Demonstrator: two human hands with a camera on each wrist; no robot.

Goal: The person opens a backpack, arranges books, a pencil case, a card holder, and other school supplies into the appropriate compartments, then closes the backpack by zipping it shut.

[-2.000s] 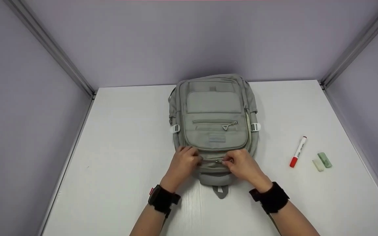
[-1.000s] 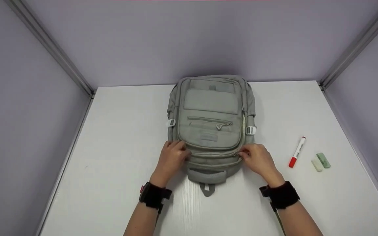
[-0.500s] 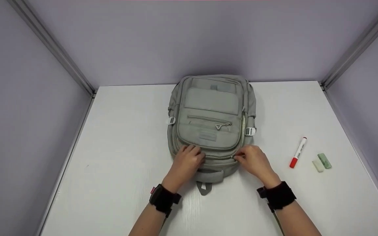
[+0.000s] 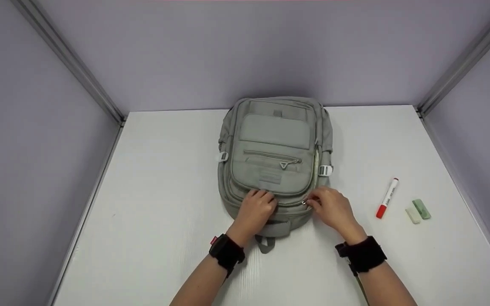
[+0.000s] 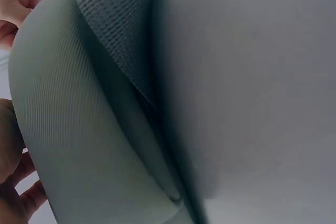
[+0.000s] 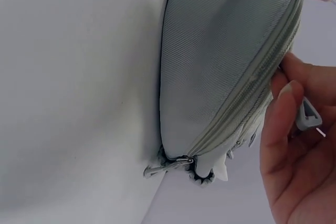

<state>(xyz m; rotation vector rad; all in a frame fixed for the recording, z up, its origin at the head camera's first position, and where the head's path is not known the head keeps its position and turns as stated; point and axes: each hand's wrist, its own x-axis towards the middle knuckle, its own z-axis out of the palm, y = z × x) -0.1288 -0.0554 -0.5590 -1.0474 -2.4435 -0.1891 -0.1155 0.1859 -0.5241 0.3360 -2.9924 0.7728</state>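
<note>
Pinching a zipper pull, the right hand is at the backpack; the left hand touches it, grip unclear.

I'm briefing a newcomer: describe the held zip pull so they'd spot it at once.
On the white table lies a grey backpack. Toward its near end, the right hand pinches the zip pull. Unlike the triangular pull lying loose on the front panel, it is gripped.

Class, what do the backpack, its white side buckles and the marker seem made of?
Backpack: matte woven fabric, perhaps polyester; the wrist views show fine ribbing. White side buckles: probably smooth plastic, from even white frames. Marker: likely smooth plastic, looking straight and rigid.
</note>
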